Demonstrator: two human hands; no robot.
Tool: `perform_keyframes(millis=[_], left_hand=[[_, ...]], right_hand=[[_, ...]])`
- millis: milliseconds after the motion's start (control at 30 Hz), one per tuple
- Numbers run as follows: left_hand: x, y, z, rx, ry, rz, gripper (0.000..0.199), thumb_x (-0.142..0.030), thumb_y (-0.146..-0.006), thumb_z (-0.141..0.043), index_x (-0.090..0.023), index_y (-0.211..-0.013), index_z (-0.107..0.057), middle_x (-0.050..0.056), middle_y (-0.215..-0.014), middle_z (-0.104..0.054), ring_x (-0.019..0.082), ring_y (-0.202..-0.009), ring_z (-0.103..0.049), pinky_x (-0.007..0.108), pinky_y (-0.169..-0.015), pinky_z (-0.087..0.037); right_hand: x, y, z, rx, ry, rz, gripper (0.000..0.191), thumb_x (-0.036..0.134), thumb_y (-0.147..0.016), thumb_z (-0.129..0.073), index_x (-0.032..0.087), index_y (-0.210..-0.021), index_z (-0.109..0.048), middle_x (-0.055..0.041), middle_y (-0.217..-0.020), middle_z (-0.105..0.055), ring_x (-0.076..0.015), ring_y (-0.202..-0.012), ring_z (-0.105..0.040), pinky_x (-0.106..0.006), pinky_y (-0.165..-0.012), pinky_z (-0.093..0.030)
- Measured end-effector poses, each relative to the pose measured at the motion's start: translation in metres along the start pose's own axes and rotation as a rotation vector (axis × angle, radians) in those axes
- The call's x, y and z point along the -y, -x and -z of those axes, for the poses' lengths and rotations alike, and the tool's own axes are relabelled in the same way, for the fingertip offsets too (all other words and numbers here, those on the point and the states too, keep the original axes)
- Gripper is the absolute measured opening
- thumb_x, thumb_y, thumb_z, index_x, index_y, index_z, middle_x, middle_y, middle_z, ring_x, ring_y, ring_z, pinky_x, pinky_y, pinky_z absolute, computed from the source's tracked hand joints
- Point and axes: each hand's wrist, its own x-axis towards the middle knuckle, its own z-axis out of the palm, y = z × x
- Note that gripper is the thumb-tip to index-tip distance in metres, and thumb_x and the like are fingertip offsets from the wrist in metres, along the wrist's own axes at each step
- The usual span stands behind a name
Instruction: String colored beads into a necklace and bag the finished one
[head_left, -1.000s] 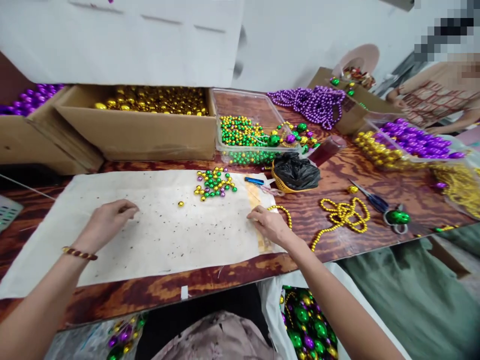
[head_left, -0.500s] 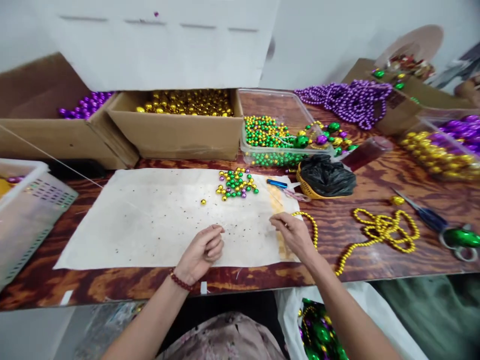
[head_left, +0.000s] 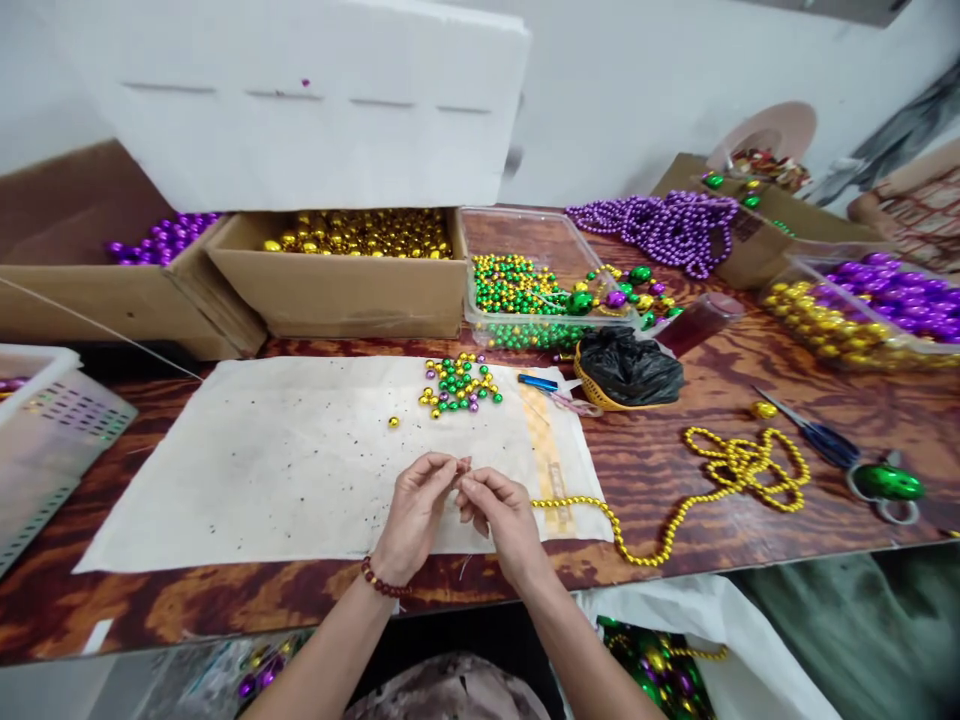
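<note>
My left hand and my right hand meet over the front of a white cloth, fingertips pinched together. What lies between the fingertips is too small to make out. A gold bead strand runs from my right hand across the cloth edge to a loose coil on the table; its near end is hidden behind that hand. Beyond the hands, a small cluster of green, gold and purple beads lies on the cloth. One single gold bead sits left of the cluster.
Behind the cloth stand a cardboard box of gold beads and a clear bin of small beads. A basket with a black bag, blue-handled scissors and a green ornament are to the right. A white perforated basket stands left.
My hands were apart and have come together at the fingertips. My right hand moved left, and the gold bead strand was drawn left with it. The view has shifted slightly.
</note>
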Motion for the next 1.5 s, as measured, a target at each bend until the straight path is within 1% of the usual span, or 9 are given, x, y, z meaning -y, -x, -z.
perform_keyframes(millis=[133, 433, 933, 1000, 1100, 1167, 1300, 1400, 1500], left_hand=[[0.001, 0.002, -0.005, 0.037, -0.037, 0.067, 0.027, -0.038, -0.072, -0.083, -0.016, -0.079, -0.070, 0.006, -0.086, -0.071, 0.011, -0.061, -0.056, 0.021, -0.054, -0.046], [0.008, 0.003, -0.002, 0.106, -0.029, 0.149, 0.026, -0.039, -0.077, -0.080, -0.015, -0.082, -0.069, -0.002, -0.059, -0.056, 0.008, -0.049, -0.046, 0.019, -0.048, -0.042], [0.011, 0.003, -0.003, 0.130, -0.017, 0.217, 0.029, -0.042, -0.078, -0.078, -0.015, -0.082, -0.067, -0.003, -0.061, -0.052, 0.006, -0.044, -0.040, 0.019, -0.042, -0.039], [0.010, 0.002, -0.001, 0.115, -0.027, 0.209, 0.030, -0.041, -0.076, -0.080, -0.015, -0.079, -0.066, 0.000, -0.071, -0.060, 0.007, -0.050, -0.046, 0.020, -0.047, -0.041], [0.004, -0.003, 0.006, 0.100, -0.148, 0.128, 0.028, -0.040, -0.074, -0.081, -0.015, -0.077, -0.068, 0.005, -0.086, -0.067, 0.014, -0.078, -0.060, 0.024, -0.072, -0.048], [0.000, -0.007, 0.011, 0.130, -0.315, 0.067, 0.027, -0.040, -0.076, -0.079, -0.015, -0.077, -0.069, 0.006, -0.086, -0.068, 0.018, -0.089, -0.060, 0.026, -0.084, -0.045], [-0.005, -0.013, 0.012, 0.274, -0.531, 0.075, 0.027, -0.042, -0.079, -0.073, -0.015, -0.077, -0.069, 0.005, -0.079, -0.066, 0.017, -0.079, -0.057, 0.026, -0.077, -0.043], [-0.008, -0.015, 0.007, 0.337, -0.566, 0.082, 0.027, -0.041, -0.080, -0.070, -0.016, -0.071, -0.066, 0.003, -0.073, -0.064, 0.017, -0.074, -0.057, 0.026, -0.073, -0.043], [-0.013, -0.018, 0.006, 0.418, -0.636, 0.089, 0.026, -0.038, -0.082, -0.068, -0.016, -0.068, -0.066, 0.002, -0.067, -0.062, 0.015, -0.067, -0.054, 0.024, -0.066, -0.041]], right_hand=[[-0.006, 0.003, -0.005, -0.023, -0.105, -0.058, 0.029, 0.043, -0.074, -0.076, 0.017, -0.067, -0.066, 0.0002, -0.060, -0.062, -0.0065, -0.044, -0.042, -0.019, -0.040, -0.022], [-0.012, 0.005, -0.001, -0.041, -0.150, -0.095, 0.029, 0.041, -0.072, -0.078, 0.016, -0.066, -0.065, -0.0004, -0.062, -0.063, -0.0068, -0.046, -0.047, -0.018, -0.041, -0.024], [-0.024, 0.002, 0.004, 0.001, -0.057, -0.052, 0.028, 0.042, -0.078, -0.071, 0.018, -0.066, -0.063, 0.0002, -0.061, -0.062, -0.0093, -0.047, -0.048, -0.020, -0.043, -0.028], [-0.023, 0.002, 0.012, 0.049, 0.091, -0.002, 0.025, 0.041, -0.082, -0.067, 0.019, -0.070, -0.066, -0.0005, -0.064, -0.065, -0.0114, -0.051, -0.053, -0.021, -0.046, -0.035], [-0.007, 0.006, 0.030, 0.049, 0.482, 0.149, 0.015, 0.033, -0.087, -0.063, 0.022, -0.085, -0.073, -0.0019, -0.078, -0.071, -0.0145, -0.062, -0.060, -0.024, -0.056, -0.044], [0.011, 0.011, 0.039, 0.054, 0.675, 0.264, 0.017, 0.031, -0.092, -0.059, 0.023, -0.093, -0.074, -0.0026, -0.084, -0.071, -0.0146, -0.062, -0.061, -0.025, -0.058, -0.047], [0.042, 0.011, 0.039, 0.218, 1.087, 0.496, 0.024, 0.020, -0.100, -0.048, 0.023, -0.109, -0.069, -0.0075, -0.106, -0.070, -0.0174, -0.084, -0.066, -0.025, -0.068, -0.047], [0.049, 0.001, 0.036, 0.294, 1.481, 0.460, 0.026, 0.008, -0.097, -0.046, 0.020, -0.101, -0.069, -0.0077, -0.096, -0.068, -0.0171, -0.083, -0.063, -0.023, -0.065, -0.042], [0.050, -0.007, 0.046, 0.371, 1.571, 0.401, 0.027, 0.004, -0.095, -0.045, 0.018, -0.090, -0.068, -0.0057, -0.082, -0.064, -0.0161, -0.077, -0.059, -0.023, -0.065, -0.040]])
